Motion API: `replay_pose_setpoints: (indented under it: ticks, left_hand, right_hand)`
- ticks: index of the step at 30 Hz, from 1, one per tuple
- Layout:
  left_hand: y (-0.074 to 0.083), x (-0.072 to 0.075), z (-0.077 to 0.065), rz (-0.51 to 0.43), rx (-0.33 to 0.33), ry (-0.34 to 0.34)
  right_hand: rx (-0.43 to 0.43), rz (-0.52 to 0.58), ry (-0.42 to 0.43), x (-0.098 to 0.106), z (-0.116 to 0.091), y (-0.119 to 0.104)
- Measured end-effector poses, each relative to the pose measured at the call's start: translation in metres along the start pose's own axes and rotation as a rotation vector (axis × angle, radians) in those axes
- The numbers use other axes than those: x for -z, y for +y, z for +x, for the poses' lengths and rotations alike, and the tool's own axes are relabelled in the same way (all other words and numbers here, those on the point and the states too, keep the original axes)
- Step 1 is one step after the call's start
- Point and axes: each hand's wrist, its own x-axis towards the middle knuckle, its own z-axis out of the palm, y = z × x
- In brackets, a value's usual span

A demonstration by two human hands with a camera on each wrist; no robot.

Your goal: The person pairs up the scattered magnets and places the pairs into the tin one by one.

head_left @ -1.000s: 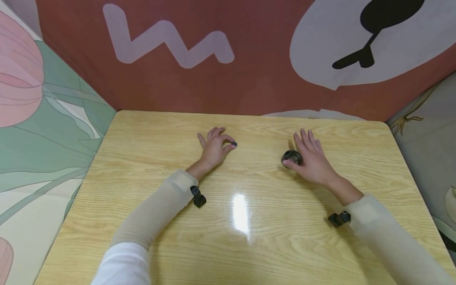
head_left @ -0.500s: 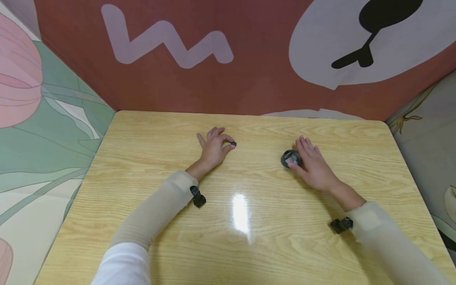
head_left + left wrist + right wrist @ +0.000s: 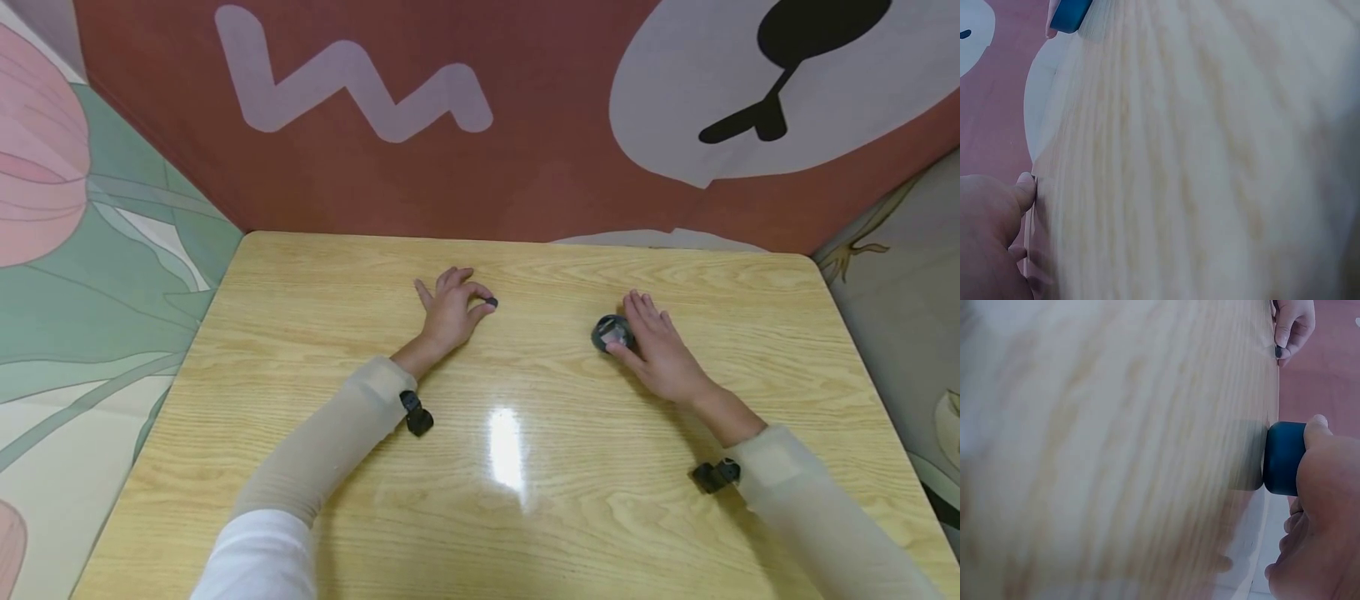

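My left hand (image 3: 448,317) pinches a small dark piece (image 3: 492,302) between thumb and index finger, low over the tabletop, while its other fingers spread away. That small dark piece (image 3: 1279,352) also shows at the top of the right wrist view. To the right, a dark round object with a shiny top (image 3: 611,332) stands on the table; from the side it looks like a short, teal, round-edged block (image 3: 1285,457). Against the top of this round object rests the thumb of my right hand (image 3: 662,357), whose other fingers extend straight beside it.
The light wooden table (image 3: 420,508) carries a bright light reflection (image 3: 506,450) in its middle. A reddish-brown wall (image 3: 525,183) with painted shapes borders its far edge. Camera units (image 3: 417,414) hang at both wrists, over beige sleeves.
The right hand has drawn back slightly toward the person, its fingers closer together. More of the round object's shiny top shows. The left hand has kept its place and its pinch.
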Motion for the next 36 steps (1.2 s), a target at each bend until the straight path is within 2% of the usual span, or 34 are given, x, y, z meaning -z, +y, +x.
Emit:
replay_pose_setpoints:
  ticks: [11, 19, 26, 36]
  left_hand:
    - [0.001, 0.002, 0.001, -0.011, 0.003, -0.003]
    - [0.009, 0.004, 0.002, -0.082, -0.045, 0.001]
    - [0.018, 0.006, 0.003, -0.097, -0.076, 0.038]
    - [0.026, 0.002, 0.003, -0.147, -0.060, 0.039]
  right_hand:
    - [-0.003, 0.004, -0.006, 0.001, 0.001, -0.001]
    - [-0.004, 0.005, -0.012, 0.002, 0.000, -0.001]
    - [-0.005, 0.003, -0.024, 0.004, -0.001, -0.003]
    - [-0.016, 0.008, -0.029, 0.005, -0.002, -0.004]
